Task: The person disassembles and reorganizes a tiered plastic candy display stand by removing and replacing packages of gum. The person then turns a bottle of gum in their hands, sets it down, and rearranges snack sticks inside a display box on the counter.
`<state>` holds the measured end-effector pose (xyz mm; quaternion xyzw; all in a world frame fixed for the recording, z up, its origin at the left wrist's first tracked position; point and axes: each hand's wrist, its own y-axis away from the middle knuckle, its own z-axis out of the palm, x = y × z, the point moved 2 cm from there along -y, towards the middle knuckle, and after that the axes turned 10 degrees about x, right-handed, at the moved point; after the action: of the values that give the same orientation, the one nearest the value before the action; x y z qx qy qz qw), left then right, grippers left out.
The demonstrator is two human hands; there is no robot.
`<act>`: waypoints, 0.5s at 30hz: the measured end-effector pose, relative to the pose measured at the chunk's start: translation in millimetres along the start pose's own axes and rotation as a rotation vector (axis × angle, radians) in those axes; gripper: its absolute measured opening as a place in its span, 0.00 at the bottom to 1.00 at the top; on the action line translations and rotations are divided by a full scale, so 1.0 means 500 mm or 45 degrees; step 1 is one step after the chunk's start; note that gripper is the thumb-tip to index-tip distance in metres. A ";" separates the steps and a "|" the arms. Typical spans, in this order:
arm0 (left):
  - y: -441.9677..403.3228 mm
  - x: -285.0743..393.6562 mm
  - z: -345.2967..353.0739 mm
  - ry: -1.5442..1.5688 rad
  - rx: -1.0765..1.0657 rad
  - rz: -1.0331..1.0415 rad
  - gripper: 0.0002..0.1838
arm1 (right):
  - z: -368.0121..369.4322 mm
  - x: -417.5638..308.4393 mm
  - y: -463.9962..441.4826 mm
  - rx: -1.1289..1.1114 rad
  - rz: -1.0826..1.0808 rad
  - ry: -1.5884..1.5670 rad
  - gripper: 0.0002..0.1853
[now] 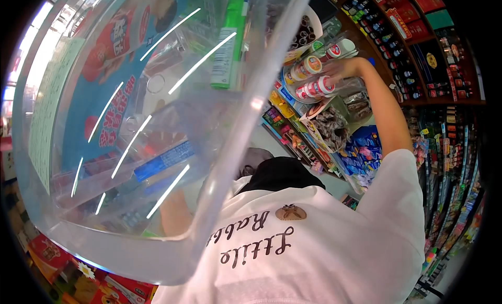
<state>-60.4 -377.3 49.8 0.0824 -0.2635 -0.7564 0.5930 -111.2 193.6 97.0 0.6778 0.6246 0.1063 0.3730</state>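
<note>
My right arm reaches to the upper right, and my right hand (345, 68) is smeared by motion beside several round canisters. A canister with a red and white lid (316, 88) lies just below its fingers, and one with an orange and white lid (306, 68) is to its left. Whether the hand grips any of them cannot be made out. A large clear plastic box or cover (217, 183) fills the left side, close to the camera. Behind it shows my left forearm (175, 212); the left hand's fingers are hidden by plastic and glare.
Through the plastic show a green package (230, 42), a blue strip (163, 161) and a blue printed panel (99, 94). Blue packets (361, 152) and a box of dark wrapped pieces (329, 126) sit at right. Shelves of small bottles (387, 42) stand behind.
</note>
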 end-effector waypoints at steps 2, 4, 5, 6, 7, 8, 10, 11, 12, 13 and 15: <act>0.002 -0.004 0.014 -0.031 -0.022 -0.008 0.15 | -0.028 -0.013 0.049 0.136 0.044 -0.074 0.28; 0.003 -0.011 0.035 -0.072 -0.056 -0.022 0.15 | -0.051 -0.021 0.111 0.463 0.086 -0.210 0.23; 0.003 -0.016 0.047 -0.093 -0.074 -0.030 0.15 | -0.051 -0.038 0.156 0.709 0.082 -0.279 0.21; 0.004 -0.022 0.061 -0.115 -0.098 -0.038 0.15 | -0.048 -0.061 0.207 0.958 0.076 -0.344 0.19; 0.007 -0.028 0.074 -0.139 -0.121 -0.047 0.15 | -0.038 -0.126 0.258 1.063 -0.035 -0.554 0.19; 0.009 -0.035 0.090 -0.165 -0.148 -0.054 0.15 | -0.012 -0.195 0.297 1.164 -0.149 -0.766 0.18; 0.016 -0.051 0.124 -0.222 -0.213 -0.074 0.15 | 0.065 -0.261 0.335 0.988 -0.413 -1.067 0.25; 0.020 -0.061 0.142 -0.252 -0.249 -0.091 0.15 | 0.102 -0.311 0.356 0.917 -0.401 -0.960 0.32; 0.025 -0.073 0.162 -0.287 -0.288 -0.105 0.16 | 0.136 -0.358 0.372 0.850 -0.383 -0.852 0.40; 0.029 -0.087 0.182 -0.319 -0.331 -0.123 0.16 | 0.169 -0.390 0.380 0.827 -0.400 -0.874 0.48; 0.044 -0.119 0.221 -0.399 -0.414 -0.149 0.16 | 0.212 -0.419 0.386 0.862 -0.401 -0.949 0.58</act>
<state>-72.8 -291.5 143.1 -0.1177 -0.2220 -0.8255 0.5055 60.1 -28.8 213.6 0.6502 0.5432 -0.4069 0.3415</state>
